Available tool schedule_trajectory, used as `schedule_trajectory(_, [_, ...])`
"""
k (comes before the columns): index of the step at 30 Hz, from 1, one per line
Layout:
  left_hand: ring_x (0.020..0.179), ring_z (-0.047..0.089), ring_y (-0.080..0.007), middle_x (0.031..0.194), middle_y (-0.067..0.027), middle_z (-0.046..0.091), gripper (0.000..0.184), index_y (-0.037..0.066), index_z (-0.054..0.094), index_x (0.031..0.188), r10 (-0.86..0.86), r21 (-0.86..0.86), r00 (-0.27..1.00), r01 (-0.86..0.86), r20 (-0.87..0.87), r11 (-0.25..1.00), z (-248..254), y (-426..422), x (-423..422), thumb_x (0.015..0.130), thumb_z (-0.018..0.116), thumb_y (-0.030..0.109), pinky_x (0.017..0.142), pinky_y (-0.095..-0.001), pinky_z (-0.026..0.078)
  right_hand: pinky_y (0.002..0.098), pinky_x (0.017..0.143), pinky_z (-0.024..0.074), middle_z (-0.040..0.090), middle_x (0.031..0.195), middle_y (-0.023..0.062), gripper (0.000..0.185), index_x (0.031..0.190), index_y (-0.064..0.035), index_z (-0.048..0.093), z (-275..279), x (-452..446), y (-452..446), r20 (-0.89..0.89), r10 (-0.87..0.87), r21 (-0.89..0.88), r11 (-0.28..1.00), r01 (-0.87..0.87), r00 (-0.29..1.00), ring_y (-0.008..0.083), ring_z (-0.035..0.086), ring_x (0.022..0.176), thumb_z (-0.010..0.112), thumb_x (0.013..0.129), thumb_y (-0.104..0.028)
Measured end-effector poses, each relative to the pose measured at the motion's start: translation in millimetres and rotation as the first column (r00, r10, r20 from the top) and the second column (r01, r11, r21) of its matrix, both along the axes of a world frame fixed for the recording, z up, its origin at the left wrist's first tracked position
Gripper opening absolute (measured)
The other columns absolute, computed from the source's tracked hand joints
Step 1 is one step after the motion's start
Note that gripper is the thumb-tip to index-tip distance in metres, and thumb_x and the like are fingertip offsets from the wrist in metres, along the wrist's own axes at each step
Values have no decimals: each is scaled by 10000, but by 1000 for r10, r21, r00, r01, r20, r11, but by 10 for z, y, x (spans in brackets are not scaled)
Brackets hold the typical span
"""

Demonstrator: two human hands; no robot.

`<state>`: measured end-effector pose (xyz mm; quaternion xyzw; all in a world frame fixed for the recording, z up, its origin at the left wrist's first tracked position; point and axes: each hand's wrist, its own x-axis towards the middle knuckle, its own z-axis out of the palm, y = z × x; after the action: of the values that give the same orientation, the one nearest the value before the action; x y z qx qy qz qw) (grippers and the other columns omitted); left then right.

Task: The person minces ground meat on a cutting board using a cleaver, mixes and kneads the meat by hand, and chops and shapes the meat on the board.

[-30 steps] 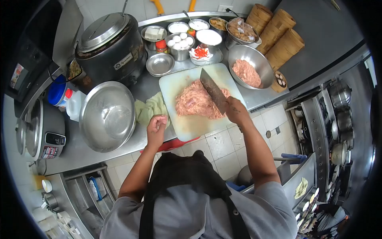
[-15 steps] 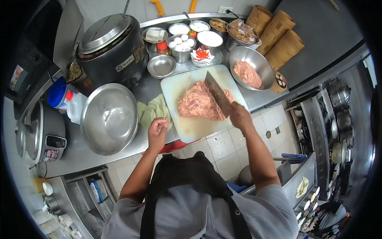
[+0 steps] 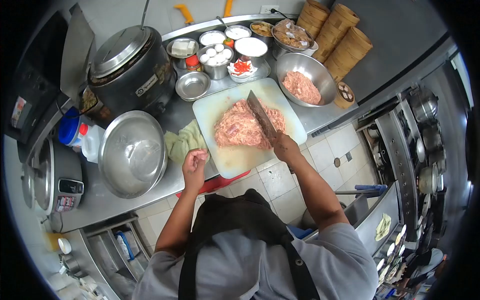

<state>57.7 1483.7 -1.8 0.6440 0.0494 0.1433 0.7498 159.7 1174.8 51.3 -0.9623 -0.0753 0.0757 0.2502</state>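
My right hand (image 3: pixel 286 148) grips a cleaver (image 3: pixel 261 117) by its handle, which the fingers mostly hide. The blade runs diagonally across a heap of pink minced meat (image 3: pixel 236 126), with most of the meat on its left and a smaller part on its right. Under the meat lies a white cutting board (image 3: pixel 231 161). My left hand (image 3: pixel 194 161) is off the board's lower left edge, close to a crumpled green towel (image 3: pixel 184 142). Its fingers are curled in loosely with nothing visible in them.
A large steel bowl (image 3: pixel 112 165) stands left. Behind the board are an empty steel dish (image 3: pixel 193 86), a pot of eggs (image 3: pixel 216 56) and a bowl of red slices (image 3: pixel 242 69). More mince fills part of another steel bowl (image 3: pixel 327 87), near bamboo steamers (image 3: pixel 347 52). A black cooker (image 3: pixel 130 82) stands back left.
The whole view has shifted slightly. My right hand has moved the cleaver a little left over the meat, and its blade shows narrower. My left hand stays beside the board.
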Motion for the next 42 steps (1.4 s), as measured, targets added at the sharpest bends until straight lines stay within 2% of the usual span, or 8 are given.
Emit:
schedule_trajectory(9, [969,605,-135,1057,-82,627,123,7,571,1063,48,90,997,-43,-55,995,-25,8,-118,954,575,64,893,-283,479,458,858,498,668,1008,242,407,1098,23,561,466,13,29,-246,-18,-65,998,2,969,406,639,984,555,932,-349])
schedule_trajectory(12, [944,604,-141,1038,-78,620,155,5,556,1089,89,131,993,-79,-73,988,21,5,-168,941,574,46,881,-291,485,420,914,475,636,1123,233,512,1196,28,551,122,72,-472,54,-173,380,914,140,983,362,598,1070,597,924,-404])
schedule_trajectory(15, [925,602,-147,1028,-80,612,191,2,535,1116,134,37,990,-132,-44,991,-26,-4,-197,930,569,31,876,-298,486,419,906,462,634,1088,219,439,1119,29,614,-612,271,-1192,390,-583,339,810,478,713,352,583,1048,609,933,-369])
schedule_trajectory(16, [926,603,-149,1028,-82,610,195,0,531,1120,114,39,992,-111,-59,993,-96,3,-216,930,565,26,873,-299,489,431,934,446,649,1027,233,419,1135,15,623,-786,300,-1459,98,-592,321,779,538,800,378,581,1058,588,944,-356])
schedule_trajectory(18, [929,606,-154,1029,-85,606,202,-3,523,1127,87,43,992,-84,-91,996,-228,31,-250,929,556,14,866,-301,493,415,798,520,651,934,199,450,1242,-8,564,-1214,241,-1563,225,-569,273,816,509,791,339,630,968,553,962,-361])
schedule_trajectory(22, [855,644,-160,989,-72,642,163,22,543,1090,25,115,988,-7,-153,993,-125,6,-318,951,587,95,753,-275,489,285,388,460,534,703,86,609,1413,-7,306,-947,157,-1236,-235,-405,559,687,464,883,156,575,503,500,990,-399])
schedule_trajectory(26, [910,614,-153,1023,-77,605,164,-7,529,1099,24,62,962,-7,-272,998,-36,81,-428,941,559,27,840,-295,510,288,414,498,547,726,90,484,1371,5,334,-855,147,-1241,-303,-363,607,640,472,881,163,581,505,517,984,-220])
schedule_trajectory(42, [869,647,-166,1027,-84,634,170,22,538,1105,19,58,964,-4,-264,998,-220,181,-482,958,576,97,777,-299,520,293,466,514,528,734,83,575,1382,33,298,-708,8,-935,-320,-374,608,624,491,871,162,579,523,557,904,-153])
